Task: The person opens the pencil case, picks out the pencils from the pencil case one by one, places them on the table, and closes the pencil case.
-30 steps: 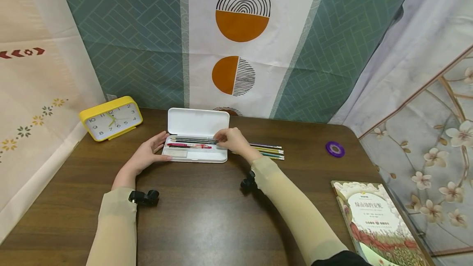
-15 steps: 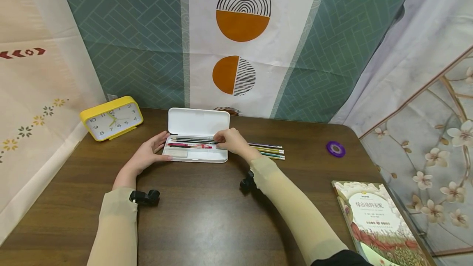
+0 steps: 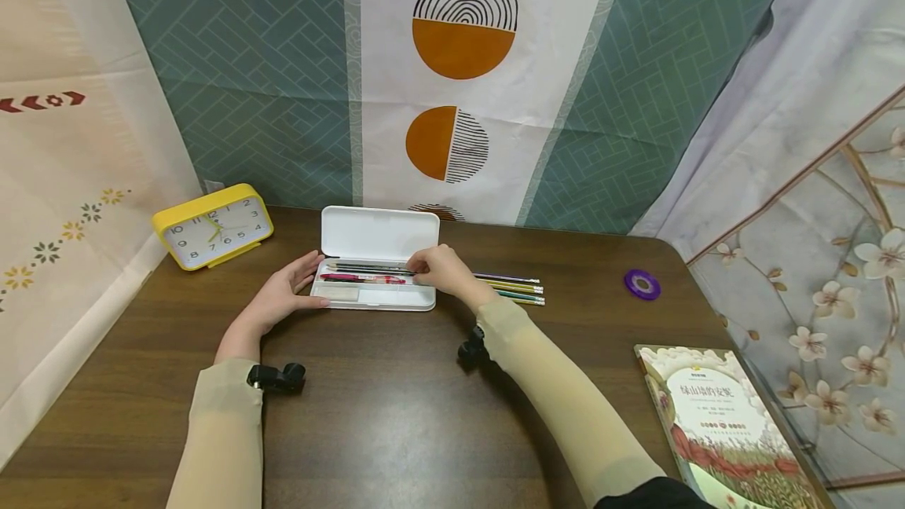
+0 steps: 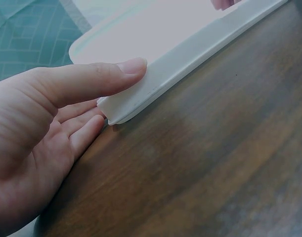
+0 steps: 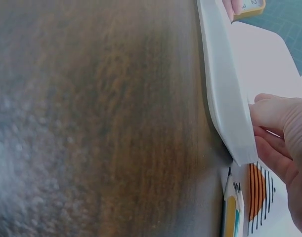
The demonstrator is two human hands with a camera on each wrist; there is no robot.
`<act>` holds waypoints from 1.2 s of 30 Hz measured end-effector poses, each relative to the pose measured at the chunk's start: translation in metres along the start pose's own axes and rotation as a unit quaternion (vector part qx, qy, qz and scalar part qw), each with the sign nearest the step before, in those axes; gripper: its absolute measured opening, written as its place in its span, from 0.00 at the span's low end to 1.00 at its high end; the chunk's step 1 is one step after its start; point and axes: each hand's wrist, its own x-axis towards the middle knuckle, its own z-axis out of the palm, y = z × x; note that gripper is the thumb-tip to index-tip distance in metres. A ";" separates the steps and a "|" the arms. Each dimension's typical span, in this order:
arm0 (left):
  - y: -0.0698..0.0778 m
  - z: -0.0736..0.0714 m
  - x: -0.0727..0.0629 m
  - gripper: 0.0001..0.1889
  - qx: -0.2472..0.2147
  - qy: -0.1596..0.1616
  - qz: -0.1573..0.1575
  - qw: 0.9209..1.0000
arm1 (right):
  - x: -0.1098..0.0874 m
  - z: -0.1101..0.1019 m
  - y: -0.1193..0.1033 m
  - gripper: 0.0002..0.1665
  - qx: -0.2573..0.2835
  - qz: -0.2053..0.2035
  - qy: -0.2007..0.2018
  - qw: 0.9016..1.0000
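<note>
White plastic, the pencil case (image 3: pixel 396 307) sits near the far edge of the tabletop (image 3: pixel 368 399), left of its middle, lid raised. Inside lie dark pencils (image 3: pixel 371 269), a pink-red pen (image 3: pixel 362 280) and a pale block (image 3: pixel 338 293), perhaps an eraser. The packing looks partly done: several loose pencils (image 3: pixel 523 287) — purple, yellow and green among them — lie outside the case, towards the tabletop's right edge, erasers facing that way. Those remain to be dealt with, it seems, and the lid is not yet closed.

The person's left hand (image 3: pixel 281 289) is spread around the case's left end, thumb nearly straight on the front rim, apparently steadying it. The right hand (image 3: pixel 447 267) has its fingertips drawn together inside the right end, seemingly pinching the dark pencils — the exact hold is hidden.
</note>
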 end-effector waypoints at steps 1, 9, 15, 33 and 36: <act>0.000 0.000 0.000 0.56 -0.001 0.000 0.000 1.000 | 0.000 0.000 0.000 0.11 -0.001 -0.001 -0.001 1.000; 0.000 0.000 0.000 0.56 -0.011 0.001 0.001 1.000 | 0.002 0.001 0.000 0.10 -0.015 -0.010 -0.001 1.000; -0.001 0.000 0.001 0.56 -0.008 0.000 0.001 1.000 | 0.002 0.001 -0.002 0.09 -0.023 -0.011 -0.005 1.000; 0.003 0.001 0.000 0.56 -0.027 -0.004 0.007 1.000 | 0.005 0.002 -0.003 0.09 -0.028 0.003 -0.015 1.000; 0.004 0.001 0.000 0.56 -0.030 -0.004 0.008 1.000 | 0.006 0.003 -0.001 0.09 -0.025 -0.001 -0.014 1.000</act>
